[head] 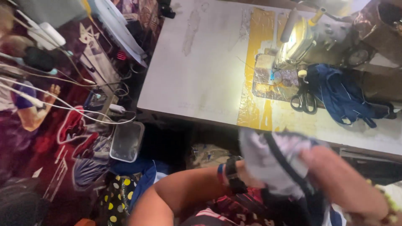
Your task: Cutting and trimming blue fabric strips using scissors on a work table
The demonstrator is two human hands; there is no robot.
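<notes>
My right hand (335, 175) sits low in the picture, in front of the near edge of the table (201, 67), blurred, with its fingers curled into a pale grey-white garment (272, 163) that has a dark strap or trim running across it. The grip looks closed on the cloth, though the blur keeps me from seeing each finger. My left hand (247, 175) is almost wholly hidden under the same garment; I see only the wrist with a black watch (232, 175) and a thin red-and-blue band beside it, so I cannot tell whether that hand is spread or clenched. The garment is bunched between the two hands, held above my lap and clear of the tabletop.

Beyond the hands, on the table's right part, a yellow patch (255, 62) runs from the far edge to the near edge. On it stands a pale sewing machine (301, 39), lit at the needle area. Just right of the needle lies a pair of black scissors (305, 100), touching a heap of blue fabric (339, 94) that spreads toward the right edge.

Left of the table, on the floor, lie patterned red and purple cloths, white cables (63, 104) and a clear plastic tub (125, 142) near the table's near-left corner.
</notes>
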